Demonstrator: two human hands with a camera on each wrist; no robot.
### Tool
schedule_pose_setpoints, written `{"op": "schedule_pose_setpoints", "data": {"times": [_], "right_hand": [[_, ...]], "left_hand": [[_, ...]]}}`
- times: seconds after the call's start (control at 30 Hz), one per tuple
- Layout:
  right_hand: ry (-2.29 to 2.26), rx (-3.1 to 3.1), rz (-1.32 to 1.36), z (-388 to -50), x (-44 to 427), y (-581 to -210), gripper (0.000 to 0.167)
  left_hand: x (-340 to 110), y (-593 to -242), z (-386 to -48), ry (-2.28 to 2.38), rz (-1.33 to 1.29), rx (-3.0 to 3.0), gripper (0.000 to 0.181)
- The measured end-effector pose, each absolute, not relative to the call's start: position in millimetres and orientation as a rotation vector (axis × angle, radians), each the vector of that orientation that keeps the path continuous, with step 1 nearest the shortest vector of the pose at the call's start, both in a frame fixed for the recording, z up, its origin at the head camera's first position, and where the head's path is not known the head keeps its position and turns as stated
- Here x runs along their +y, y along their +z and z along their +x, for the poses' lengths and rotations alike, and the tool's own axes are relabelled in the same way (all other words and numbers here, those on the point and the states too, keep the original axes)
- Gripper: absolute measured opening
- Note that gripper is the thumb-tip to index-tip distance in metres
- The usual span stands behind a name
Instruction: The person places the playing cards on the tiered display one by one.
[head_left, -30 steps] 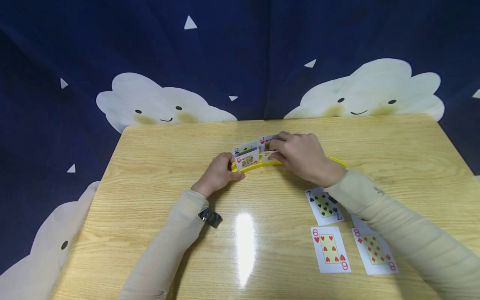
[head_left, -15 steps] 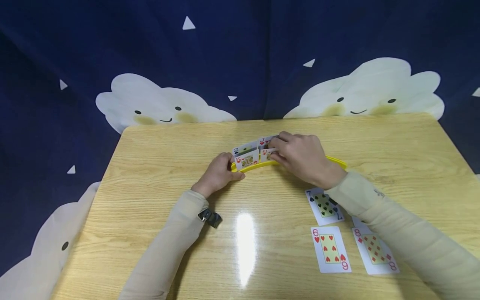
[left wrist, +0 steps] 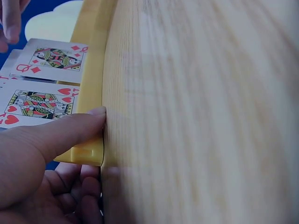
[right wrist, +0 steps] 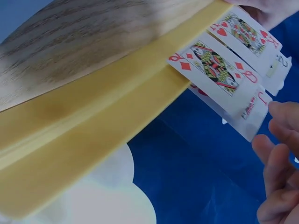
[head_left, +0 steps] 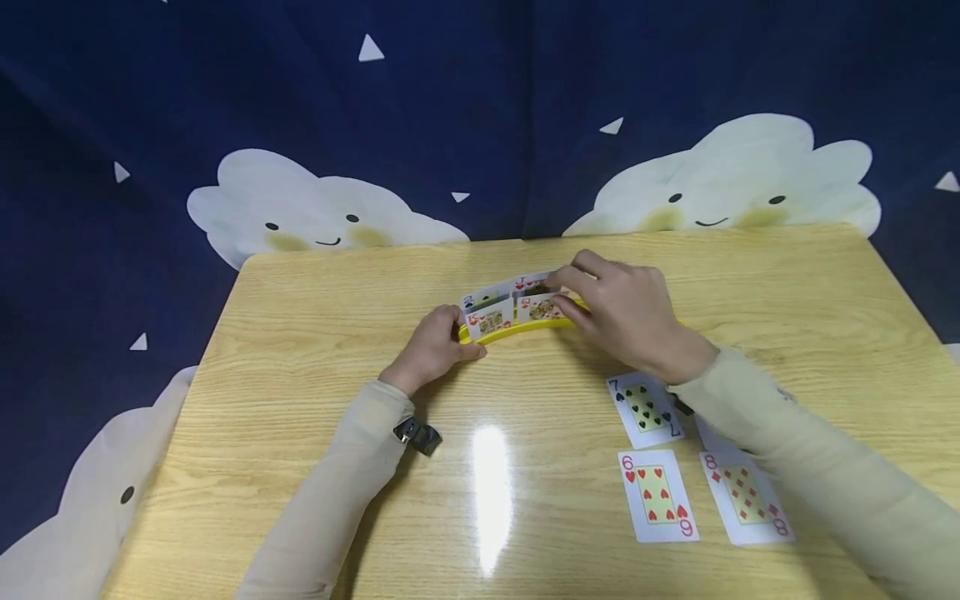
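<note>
My left hand (head_left: 431, 348) grips the left end of a yellow curved card holder (left wrist: 91, 60), thumb along its front face and fingers behind. Standing in the holder are a king of hearts (left wrist: 39, 103) and a queen of diamonds (right wrist: 212, 67). Behind them rise a jack of hearts (right wrist: 256, 106) and, at the left, a black-suited card (head_left: 486, 298) whose face is partly covered. My right hand (head_left: 633, 312) hovers at the right edge of the queen and jack. Its thumb and fingers are spread apart and loosely bent, fingertips close to the jack's corner, pinching nothing.
On the wooden table (head_left: 337, 517), a seven of spades (head_left: 643, 410), a six of hearts (head_left: 658, 497) and an eight of diamonds (head_left: 746, 500) lie face up at the right. Another card is mostly under the right sleeve (head_left: 795, 442). A dark blue cloud-printed curtain (head_left: 450, 100) stands behind.
My right hand has let go of the queen of diamonds and drawn off to the right, uncovering more of the queen and jack. The left hand keeps its grip on the holder.
</note>
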State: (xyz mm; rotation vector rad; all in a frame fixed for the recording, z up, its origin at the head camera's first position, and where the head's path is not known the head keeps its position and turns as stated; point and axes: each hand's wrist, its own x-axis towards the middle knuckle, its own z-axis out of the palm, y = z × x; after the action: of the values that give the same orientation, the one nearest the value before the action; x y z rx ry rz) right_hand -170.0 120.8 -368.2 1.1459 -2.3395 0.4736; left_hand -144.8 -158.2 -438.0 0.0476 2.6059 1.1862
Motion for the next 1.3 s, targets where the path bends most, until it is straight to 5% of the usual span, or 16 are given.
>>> {"op": "schedule_pose_setpoints", "data": {"times": [0.7, 1.07, 1.3], "right_hand": [[0.321, -2.788, 1.223, -142.0, 172.3, -375.0, 0.01], [0.173, -3.191, 1.359, -150.6, 192.7, -377.1, 0.061], [0.111, -3.244, 1.385, -151.7, 196.6, -384.1, 0.054]], "left_hand": [[-160.1, -436.3, -145.6, 1.185, 0.05, 2.619, 0.035], [-162.3, -440.5, -141.6, 1.206, 0.072, 2.612, 0.033], [-160.9, -439.7, -144.9, 1.224, 0.086, 2.623, 0.034]]}}
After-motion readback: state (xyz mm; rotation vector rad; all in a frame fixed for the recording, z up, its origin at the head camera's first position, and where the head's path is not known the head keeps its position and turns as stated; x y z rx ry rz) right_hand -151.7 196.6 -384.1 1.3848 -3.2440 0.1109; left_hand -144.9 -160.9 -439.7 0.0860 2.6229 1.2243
